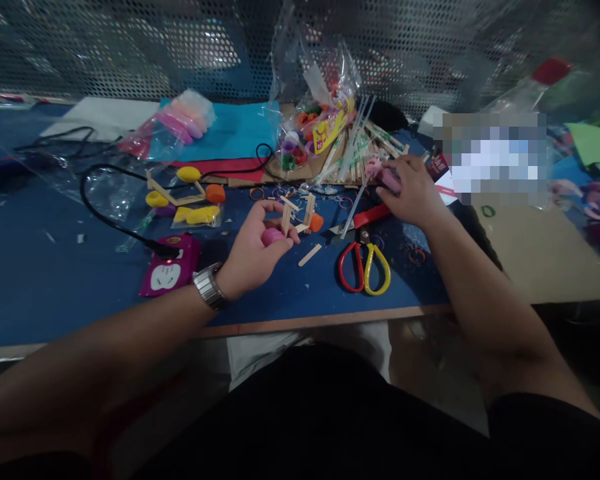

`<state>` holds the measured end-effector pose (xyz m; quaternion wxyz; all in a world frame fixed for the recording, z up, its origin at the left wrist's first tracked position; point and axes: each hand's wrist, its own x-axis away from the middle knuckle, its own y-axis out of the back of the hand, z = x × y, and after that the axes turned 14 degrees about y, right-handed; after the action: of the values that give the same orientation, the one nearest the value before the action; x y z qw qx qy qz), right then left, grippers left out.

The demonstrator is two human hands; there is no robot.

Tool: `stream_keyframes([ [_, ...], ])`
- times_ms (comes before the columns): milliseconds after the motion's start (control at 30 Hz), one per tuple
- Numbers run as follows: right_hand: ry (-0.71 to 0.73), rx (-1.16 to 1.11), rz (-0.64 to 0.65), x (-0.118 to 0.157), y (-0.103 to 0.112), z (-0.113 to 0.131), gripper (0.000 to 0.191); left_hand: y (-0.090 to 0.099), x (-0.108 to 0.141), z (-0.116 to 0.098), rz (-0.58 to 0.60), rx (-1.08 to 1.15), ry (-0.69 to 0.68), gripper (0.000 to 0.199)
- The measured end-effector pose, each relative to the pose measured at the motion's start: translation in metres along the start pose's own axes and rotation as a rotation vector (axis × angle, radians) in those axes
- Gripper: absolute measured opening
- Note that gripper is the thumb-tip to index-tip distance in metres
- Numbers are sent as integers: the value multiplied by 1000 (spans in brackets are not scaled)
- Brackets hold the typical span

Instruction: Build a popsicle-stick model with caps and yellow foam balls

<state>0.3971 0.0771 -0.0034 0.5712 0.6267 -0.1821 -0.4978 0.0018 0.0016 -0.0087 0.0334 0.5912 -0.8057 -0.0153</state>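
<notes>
My left hand (260, 247) closes its fingers around a small craft-stick frame (286, 219) with a pink bottle cap and an orange cap (316, 223) on it. On the right, my right hand (413, 190) is closed on what appears to be a pink glue gun (391, 180), partly hidden by the fingers. A clear glue stick (354, 210) slants down beside it. Under that hand lies a red-handled cutter (373, 215). Scissors (364, 267) with one red and one yellow handle rest nearer me. A loose craft stick (310, 255) lies between the hands.
A purple power socket (164, 273) with a black cord sits at left. Behind it stands another stick assembly with caps (189, 175). Farther back are a bag of bottle caps (305, 133), piled craft sticks (367, 157) and blue paper (240, 127). Cardboard (545, 247) lies at right.
</notes>
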Motion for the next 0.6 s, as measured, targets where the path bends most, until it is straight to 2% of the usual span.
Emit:
stream_keyframes([
  [133,-68,-2,22,-1,-7,-5,61,-2,3,0,117,43,17,50],
  [200,-82,-12,29,-1,-10,-7,60,-3,4,1,133,47,14,51],
  [300,-99,-23,26,-1,-15,-11,58,-3,3,0,101,37,4,49],
  [400,-109,-23,-2,-1,-18,-15,56,-3,1,-2,52,30,22,37],
  [600,-68,-31,-4,1,-17,-15,54,-2,-1,-5,-14,-24,65,29],
])
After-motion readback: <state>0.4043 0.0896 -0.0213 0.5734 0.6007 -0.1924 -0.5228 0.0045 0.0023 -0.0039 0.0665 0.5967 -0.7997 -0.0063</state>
